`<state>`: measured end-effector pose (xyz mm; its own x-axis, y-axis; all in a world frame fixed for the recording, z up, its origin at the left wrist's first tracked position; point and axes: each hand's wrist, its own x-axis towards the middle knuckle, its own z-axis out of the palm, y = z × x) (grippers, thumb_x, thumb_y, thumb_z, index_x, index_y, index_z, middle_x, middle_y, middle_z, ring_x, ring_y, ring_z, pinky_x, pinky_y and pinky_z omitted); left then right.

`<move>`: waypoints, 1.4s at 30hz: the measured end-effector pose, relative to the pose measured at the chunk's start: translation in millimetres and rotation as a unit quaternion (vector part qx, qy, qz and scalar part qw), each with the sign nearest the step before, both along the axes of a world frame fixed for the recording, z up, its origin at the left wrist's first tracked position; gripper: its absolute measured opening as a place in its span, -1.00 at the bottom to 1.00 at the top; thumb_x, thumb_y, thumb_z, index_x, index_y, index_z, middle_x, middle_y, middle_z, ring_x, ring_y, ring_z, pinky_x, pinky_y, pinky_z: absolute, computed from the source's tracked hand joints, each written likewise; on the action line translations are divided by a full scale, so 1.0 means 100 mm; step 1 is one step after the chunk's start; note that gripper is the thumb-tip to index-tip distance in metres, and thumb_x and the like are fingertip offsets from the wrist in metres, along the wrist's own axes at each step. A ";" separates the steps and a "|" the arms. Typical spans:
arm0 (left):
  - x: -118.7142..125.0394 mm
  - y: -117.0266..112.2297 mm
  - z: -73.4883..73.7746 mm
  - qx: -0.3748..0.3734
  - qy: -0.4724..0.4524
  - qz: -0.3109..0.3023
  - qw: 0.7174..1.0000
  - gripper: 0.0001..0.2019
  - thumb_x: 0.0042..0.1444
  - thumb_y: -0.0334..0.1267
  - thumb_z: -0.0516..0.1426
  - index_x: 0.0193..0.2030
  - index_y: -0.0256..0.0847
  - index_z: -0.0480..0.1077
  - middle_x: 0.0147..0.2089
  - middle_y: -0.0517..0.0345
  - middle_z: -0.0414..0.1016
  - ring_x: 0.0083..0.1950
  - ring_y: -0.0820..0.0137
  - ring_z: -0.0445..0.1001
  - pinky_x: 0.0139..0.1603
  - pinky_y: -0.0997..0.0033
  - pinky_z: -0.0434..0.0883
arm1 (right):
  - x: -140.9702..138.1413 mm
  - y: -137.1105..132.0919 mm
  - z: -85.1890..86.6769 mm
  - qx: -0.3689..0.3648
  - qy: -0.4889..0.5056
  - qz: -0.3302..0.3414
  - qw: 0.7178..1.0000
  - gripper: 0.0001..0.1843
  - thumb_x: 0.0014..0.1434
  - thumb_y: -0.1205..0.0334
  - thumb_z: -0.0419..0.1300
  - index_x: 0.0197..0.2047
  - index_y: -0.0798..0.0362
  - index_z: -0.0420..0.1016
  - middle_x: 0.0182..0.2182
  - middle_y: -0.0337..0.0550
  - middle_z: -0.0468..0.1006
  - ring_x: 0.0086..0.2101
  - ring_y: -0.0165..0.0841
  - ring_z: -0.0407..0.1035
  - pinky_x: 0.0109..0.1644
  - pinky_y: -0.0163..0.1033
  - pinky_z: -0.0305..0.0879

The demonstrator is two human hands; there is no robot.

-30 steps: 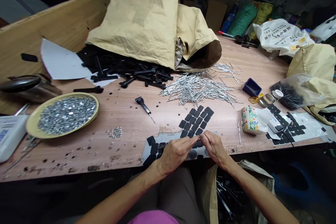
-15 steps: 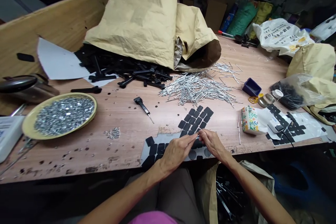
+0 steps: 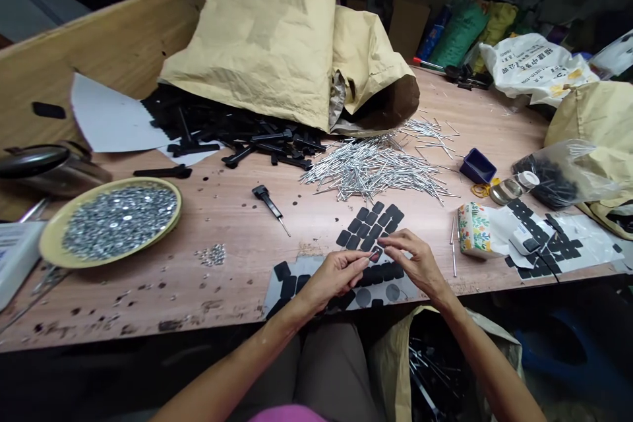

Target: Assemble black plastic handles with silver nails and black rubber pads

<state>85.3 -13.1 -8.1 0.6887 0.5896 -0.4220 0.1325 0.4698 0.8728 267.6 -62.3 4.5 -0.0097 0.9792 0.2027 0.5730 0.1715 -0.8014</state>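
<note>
My left hand [image 3: 336,275] is closed in a pinch at the front of the bench; a small thin piece shows at its fingertips, too small to name. Just to its right, my right hand [image 3: 414,256] has its fingers apart, with nothing plainly in them. Beneath both hands lies a grey sheet [image 3: 306,260] bearing black rounded pads. More black pads [image 3: 364,231] sit in rows on the wood beyond the fingertips. A black plastic piece with a metal rod [image 3: 268,203] lies apart, left of these rows. Behind them spreads a heap of thin metal rods [image 3: 370,168].
At left stands a yellow plate [image 3: 49,247] of small metal parts, near a lidded metal pot [image 3: 54,168]. Large paper sacks [image 3: 257,33] lean over black plastic parts [image 3: 237,135]. A blue tray [image 3: 477,166] and a flowered box [image 3: 473,229] are at right. An open sack [image 3: 398,356] stands below the edge.
My hands were together at the fingertips and have parted. The right hand has opened and moved slightly right and up; the left stays pinched, a little lower. The view has shifted slightly.
</note>
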 end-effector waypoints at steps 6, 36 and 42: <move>0.02 -0.02 0.08 0.032 0.002 -0.002 0.999 -0.46 -0.10 0.11 0.15 -0.16 -0.36 0.49 -0.72 0.44 0.04 -0.70 0.64 -0.08 -0.70 0.59 -0.13 | -0.01 -0.01 0.04 0.023 -0.027 0.049 0.998 -0.70 0.24 0.05 0.06 -0.25 0.01 0.56 -0.39 -0.13 0.53 -0.35 -0.38 0.41 -0.27 -0.29 0.32; -0.01 -0.23 -0.09 0.564 0.111 0.083 0.814 -0.69 0.24 -0.18 -0.04 -0.13 -0.19 0.50 -0.36 0.08 0.56 -0.38 0.45 0.49 -0.37 0.55 0.39 | -0.09 -0.15 0.06 0.024 0.024 -0.013 0.999 -0.79 0.20 0.11 0.13 -0.32 0.01 0.53 -0.41 -0.17 0.52 -0.39 -0.41 0.42 -0.31 -0.33 0.37; 0.03 -0.18 0.14 0.185 0.037 -0.015 0.982 -0.61 0.13 -0.05 0.00 -0.21 -0.30 0.53 -0.43 0.13 0.54 -0.50 0.48 0.37 -0.54 0.56 0.28 | -0.03 -0.16 0.08 0.022 0.020 0.027 0.999 -0.76 0.21 0.09 0.11 -0.31 0.02 0.54 -0.38 -0.15 0.54 -0.35 -0.40 0.43 -0.26 -0.32 0.36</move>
<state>88.3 -30.8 5.5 0.6830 0.6926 -0.2322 0.2115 0.1167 0.9704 264.3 -77.8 12.3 -0.0541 0.9675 0.2469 0.5291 0.2375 -0.8147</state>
